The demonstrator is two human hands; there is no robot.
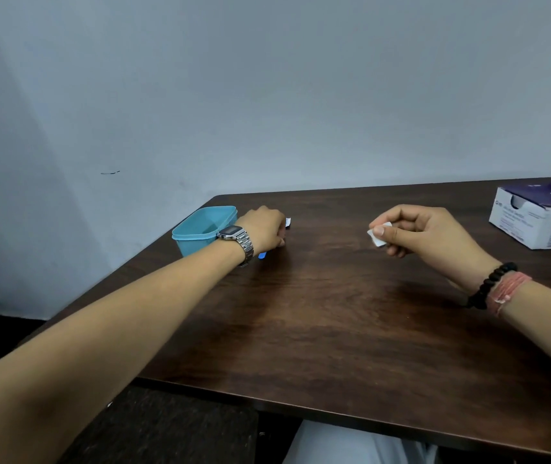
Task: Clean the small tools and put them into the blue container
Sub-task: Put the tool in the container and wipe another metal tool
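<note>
Left hand (265,229), by the tub (205,229) at the bench's (334,329) left edge, curls over small tools; grip contents unclear. Right hand (414,231) pinches a wipe (378,236), ready for cleaning.

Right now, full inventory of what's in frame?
blue container: 1, teal blue, open, far left corner of table, behind left wrist
white wipe: 1, white, pinched in right hand
small blue item: 1, blue, on table under left wrist, mostly hidden
small white item: 1, white, peeking past left hand, unclear what
cardboard box: 1, white with dark purple top, far right of table
table: 1, dark brown wood
left hand: silver watch, fingers curled, contents hidden
right hand: black bead bracelet, pink thread band
</note>
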